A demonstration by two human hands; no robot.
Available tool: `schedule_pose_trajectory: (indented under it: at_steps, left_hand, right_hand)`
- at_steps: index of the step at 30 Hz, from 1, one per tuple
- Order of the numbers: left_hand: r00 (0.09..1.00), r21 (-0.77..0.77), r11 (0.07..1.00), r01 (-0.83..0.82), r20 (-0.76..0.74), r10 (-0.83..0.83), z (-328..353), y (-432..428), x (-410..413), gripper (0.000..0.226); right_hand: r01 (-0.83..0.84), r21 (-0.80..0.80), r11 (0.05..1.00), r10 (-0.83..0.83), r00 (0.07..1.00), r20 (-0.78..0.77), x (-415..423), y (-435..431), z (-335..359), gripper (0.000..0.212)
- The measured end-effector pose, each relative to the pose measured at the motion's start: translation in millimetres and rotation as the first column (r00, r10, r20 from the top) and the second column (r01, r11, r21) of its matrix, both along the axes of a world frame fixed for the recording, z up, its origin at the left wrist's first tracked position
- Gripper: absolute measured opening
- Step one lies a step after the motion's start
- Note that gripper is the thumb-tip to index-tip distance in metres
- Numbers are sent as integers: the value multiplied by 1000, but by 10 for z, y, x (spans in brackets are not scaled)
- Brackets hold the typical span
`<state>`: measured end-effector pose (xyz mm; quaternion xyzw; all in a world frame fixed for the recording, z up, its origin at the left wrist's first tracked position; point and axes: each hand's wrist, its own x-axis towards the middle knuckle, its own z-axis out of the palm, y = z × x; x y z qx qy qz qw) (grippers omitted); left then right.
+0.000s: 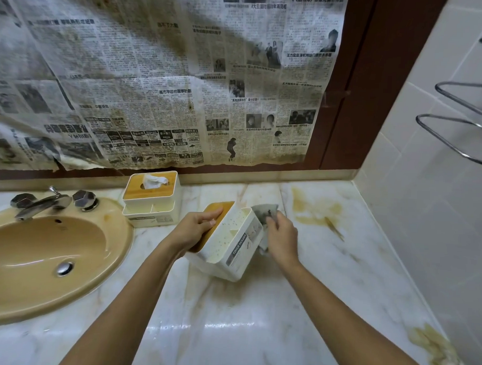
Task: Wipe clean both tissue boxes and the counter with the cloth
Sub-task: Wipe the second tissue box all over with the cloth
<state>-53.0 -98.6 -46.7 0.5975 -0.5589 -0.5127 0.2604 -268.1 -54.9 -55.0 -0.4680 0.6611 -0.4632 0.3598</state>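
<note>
My left hand [196, 227] grips a white tissue box [232, 245] by its wooden lid, tilting it up off the marble counter [257, 319]. The box's front tray faces up and is speckled with spots. My right hand [281, 237] holds a grey cloth [266, 213] against the box's right side. A second white tissue box [152, 199] with a wooden lid and a tissue sticking out stands upright at the back, beside the sink.
A tan sink [40, 257] with a chrome faucet [39, 201] fills the left. Brown stains [315, 209] mark the counter at the back right, and yellowish residue [436, 350] lies near the right tiled wall. Newspaper covers the mirror behind. Metal towel bars [454, 129] jut from the right wall.
</note>
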Motion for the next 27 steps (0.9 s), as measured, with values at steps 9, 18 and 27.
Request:
schedule_pose_trajectory:
  at_steps: [9, 18, 27]
  left_hand:
    - [870, -90, 935, 343, 405, -280, -22, -141, 20, 39]
    - [610, -76, 788, 611, 680, -407, -246, -236, -64, 46]
    - [615, -79, 764, 640, 648, -448, -226, -182, -57, 52]
  right_hand:
    - [143, 108, 984, -166, 955, 244, -281, 148, -26, 19]
    - [111, 75, 991, -132, 907, 399, -385, 264, 62, 20]
    - [93, 72, 993, -115, 886, 449, -422, 318, 96, 20]
